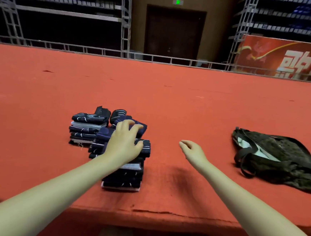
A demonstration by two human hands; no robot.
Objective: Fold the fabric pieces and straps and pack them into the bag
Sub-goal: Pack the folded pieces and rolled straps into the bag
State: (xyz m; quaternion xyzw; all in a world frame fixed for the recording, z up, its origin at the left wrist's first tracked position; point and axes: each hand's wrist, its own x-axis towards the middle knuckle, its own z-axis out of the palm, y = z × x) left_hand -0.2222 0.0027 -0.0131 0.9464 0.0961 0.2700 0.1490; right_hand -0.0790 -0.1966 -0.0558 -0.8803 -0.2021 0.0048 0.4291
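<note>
Several folded dark navy fabric pieces with pale line patterns stand in stacks on the red carpeted stage. One stack (86, 129) sits at the back left; a taller stack (123, 175) sits nearer me. My left hand (124, 143) rests palm down on top of the nearer stack, its fingers spread and slightly bent over the top pieces. My right hand (192, 150) hovers above the carpet to the right of the stacks, fingers relaxed and holding nothing. A black fabric bag (281, 161) with loose straps lies open at the right, pale lining showing.
The red stage surface (153, 91) stretches far ahead to a metal rail (155, 59). Its front edge (143, 212) runs just below my forearms. Scaffold shelving, a dark door and a red banner (278, 56) stand beyond the rail.
</note>
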